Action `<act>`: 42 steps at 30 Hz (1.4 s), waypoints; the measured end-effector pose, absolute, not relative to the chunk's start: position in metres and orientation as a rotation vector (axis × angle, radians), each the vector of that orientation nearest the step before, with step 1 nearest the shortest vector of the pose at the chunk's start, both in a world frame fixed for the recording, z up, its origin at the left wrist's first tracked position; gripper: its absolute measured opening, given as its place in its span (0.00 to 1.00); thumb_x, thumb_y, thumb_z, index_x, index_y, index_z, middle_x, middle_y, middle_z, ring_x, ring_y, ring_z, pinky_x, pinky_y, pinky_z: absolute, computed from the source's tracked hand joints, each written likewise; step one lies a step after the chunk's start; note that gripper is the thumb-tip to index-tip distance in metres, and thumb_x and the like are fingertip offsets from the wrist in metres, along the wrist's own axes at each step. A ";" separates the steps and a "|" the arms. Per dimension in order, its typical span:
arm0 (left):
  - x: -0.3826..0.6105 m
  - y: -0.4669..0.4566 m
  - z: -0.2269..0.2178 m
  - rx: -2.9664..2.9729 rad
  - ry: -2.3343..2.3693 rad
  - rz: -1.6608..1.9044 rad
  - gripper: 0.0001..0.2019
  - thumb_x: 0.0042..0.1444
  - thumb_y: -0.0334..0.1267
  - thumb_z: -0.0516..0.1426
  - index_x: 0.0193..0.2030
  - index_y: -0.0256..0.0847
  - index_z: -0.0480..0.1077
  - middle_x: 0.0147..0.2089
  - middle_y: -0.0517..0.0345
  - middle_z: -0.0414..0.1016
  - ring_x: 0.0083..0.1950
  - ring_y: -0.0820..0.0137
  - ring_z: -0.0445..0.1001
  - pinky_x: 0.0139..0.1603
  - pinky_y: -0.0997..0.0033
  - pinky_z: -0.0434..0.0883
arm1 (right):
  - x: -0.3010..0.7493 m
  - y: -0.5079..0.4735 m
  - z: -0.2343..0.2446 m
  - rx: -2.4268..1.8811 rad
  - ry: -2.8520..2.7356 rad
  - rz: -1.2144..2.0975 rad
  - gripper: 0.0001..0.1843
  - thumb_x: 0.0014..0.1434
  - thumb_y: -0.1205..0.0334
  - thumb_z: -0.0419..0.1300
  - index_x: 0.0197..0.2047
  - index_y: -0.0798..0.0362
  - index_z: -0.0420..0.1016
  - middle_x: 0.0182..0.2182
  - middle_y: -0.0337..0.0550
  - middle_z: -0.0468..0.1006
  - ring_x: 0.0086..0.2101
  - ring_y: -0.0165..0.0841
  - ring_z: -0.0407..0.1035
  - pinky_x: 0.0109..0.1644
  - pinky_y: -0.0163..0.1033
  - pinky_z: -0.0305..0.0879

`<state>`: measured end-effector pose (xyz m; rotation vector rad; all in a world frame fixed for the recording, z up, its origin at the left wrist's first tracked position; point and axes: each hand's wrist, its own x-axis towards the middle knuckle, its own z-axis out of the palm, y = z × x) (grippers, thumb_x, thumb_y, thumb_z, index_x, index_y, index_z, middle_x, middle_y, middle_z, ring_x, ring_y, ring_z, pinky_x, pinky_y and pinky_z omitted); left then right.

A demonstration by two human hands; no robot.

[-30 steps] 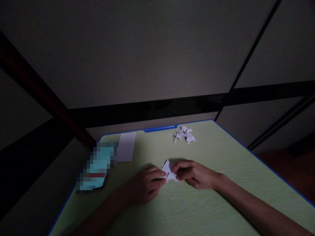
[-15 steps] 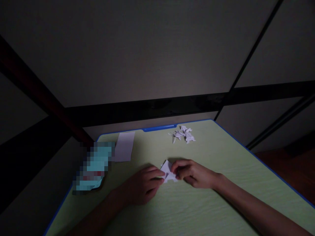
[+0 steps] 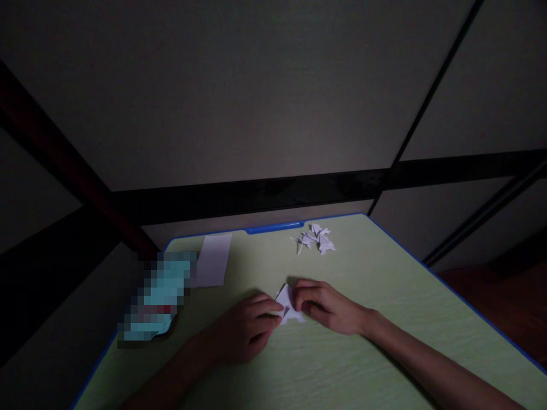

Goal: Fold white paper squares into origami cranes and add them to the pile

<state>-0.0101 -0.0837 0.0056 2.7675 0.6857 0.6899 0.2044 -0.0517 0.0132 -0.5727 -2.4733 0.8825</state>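
Note:
A small piece of folded white paper (image 3: 289, 304), pointed at its far end, lies on the table between my hands. My left hand (image 3: 250, 324) grips its left edge, thumb and fingertips close together on the paper. On the right side, my right hand (image 3: 327, 304) has curled fingers pressing on the paper's edge; its fingertips partly cover that side. Farther back sits a cluster of folded white paper figures (image 3: 318, 238), with thin white strips beside them.
A plain white sheet (image 3: 215, 259) lies at the table's back left. Nearer the left edge is a blurred-out turquoise-screened device (image 3: 164, 293). The pale green table (image 3: 363, 376) has a blue rim and a blue groove (image 3: 276, 228) at its back, before a panelled wall.
The view has shifted slightly. My right fingers have moved in closer over the right side of the folded paper. My left hand stays at its left edge.

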 end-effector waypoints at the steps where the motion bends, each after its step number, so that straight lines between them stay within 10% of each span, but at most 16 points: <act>1: -0.010 -0.084 0.006 2.763 0.684 0.684 0.10 0.52 0.25 0.49 0.36 0.34 0.70 0.42 0.47 0.71 0.40 0.68 0.66 0.41 0.68 0.67 | 0.204 -0.052 0.013 -0.573 -2.471 0.885 0.11 0.49 0.79 0.47 0.29 0.56 0.65 0.30 0.42 0.65 0.32 0.30 0.60 0.36 0.34 0.57; 42: -0.011 -0.083 0.007 2.864 0.701 0.491 0.13 0.49 0.26 0.48 0.41 0.38 0.68 0.46 0.49 0.69 0.44 0.65 0.64 0.43 0.63 0.65 | 0.203 -0.052 0.011 -0.602 -2.445 0.902 0.11 0.46 0.80 0.51 0.28 0.56 0.66 0.29 0.42 0.65 0.31 0.29 0.60 0.33 0.33 0.58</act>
